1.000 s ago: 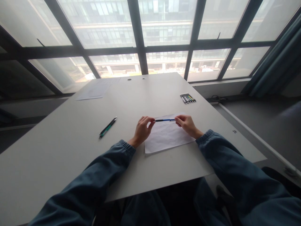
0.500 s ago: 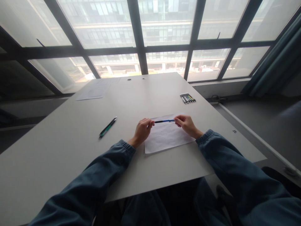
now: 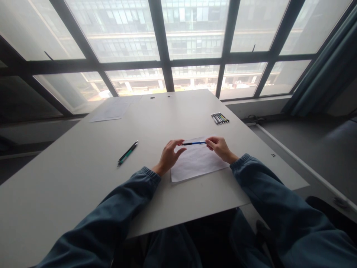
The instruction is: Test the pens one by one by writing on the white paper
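Note:
A blue pen [image 3: 195, 143] with a dark grip section is held level above a white sheet of paper [image 3: 195, 163]. My right hand [image 3: 219, 147] pinches the pen's clip end between thumb and fingers. At the other end is my left hand [image 3: 170, 154], its thumb spread apart from the fingers and the fingertips at the pen's tip; whether they touch it I cannot tell. To the left of that hand, a black pen and a green pen [image 3: 128, 153] lie side by side on the table.
Several pens [image 3: 220, 118] lie in a row toward the right edge of the white table [image 3: 156, 123]. More paper [image 3: 110, 111] lies at the far left. Large windows [image 3: 192, 29] rise behind the table, with a curtain [image 3: 315, 70] at the right.
My left hand's thumb has come away from the pen's tip and the hand has opened. My right hand keeps its pinch on the pen. The view has shifted slightly.

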### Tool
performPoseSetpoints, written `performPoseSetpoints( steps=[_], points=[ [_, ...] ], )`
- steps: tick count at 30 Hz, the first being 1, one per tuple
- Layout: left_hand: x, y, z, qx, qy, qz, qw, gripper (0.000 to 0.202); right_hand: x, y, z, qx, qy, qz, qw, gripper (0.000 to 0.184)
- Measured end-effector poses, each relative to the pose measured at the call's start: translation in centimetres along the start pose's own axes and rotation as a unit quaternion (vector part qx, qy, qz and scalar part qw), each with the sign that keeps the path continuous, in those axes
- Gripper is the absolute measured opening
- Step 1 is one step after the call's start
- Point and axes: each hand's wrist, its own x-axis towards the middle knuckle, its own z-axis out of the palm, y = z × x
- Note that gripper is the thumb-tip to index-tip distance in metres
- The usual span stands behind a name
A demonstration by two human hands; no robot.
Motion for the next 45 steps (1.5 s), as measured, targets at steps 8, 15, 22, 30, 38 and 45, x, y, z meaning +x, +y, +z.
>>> performPoseSetpoints(
  steps=[8, 15, 22, 30, 38, 45],
  points=[
    [0.1, 0.6, 0.0, -0.015, 0.022, 0.041, 0.999, 0.019, -0.1, -0.1, 0.1, 0.013, 0.002, 0.005, 1.000, 0.037],
    [-0.1, 1.1, -0.2, -0.044, 0.030, 0.004, 0.999, 0.017, -0.3, -0.2, 0.3, 0.037, -0.009, -0.003, 0.999, 0.033],
    [-0.1, 1.2, -0.2, -0.039, 0.035, -0.012, 0.999, 0.019, -0.2, 0.1, 0.1, 0.031, -0.009, -0.009, 0.999, 0.032],
    [0.0, 1.2, -0.2, -0.031, 0.023, -0.006, 0.999, 0.022, -0.5, -0.1, 0.2, 0.020, -0.076, -0.007, 0.997, 0.040],
    [-0.1, 1.1, 0.1, -0.068, -0.021, 0.016, 0.997, 0.025, -0.3, 0.9, 0.0, -0.077, -0.097, -0.036, 0.992, 0.038],
    [-0.1, 1.0, 0.1, -0.072, -0.014, 0.013, 0.997, 0.022, -0.3, 0.7, 0.0, -0.093, -0.072, -0.050, 0.992, 0.036]
  ],
)
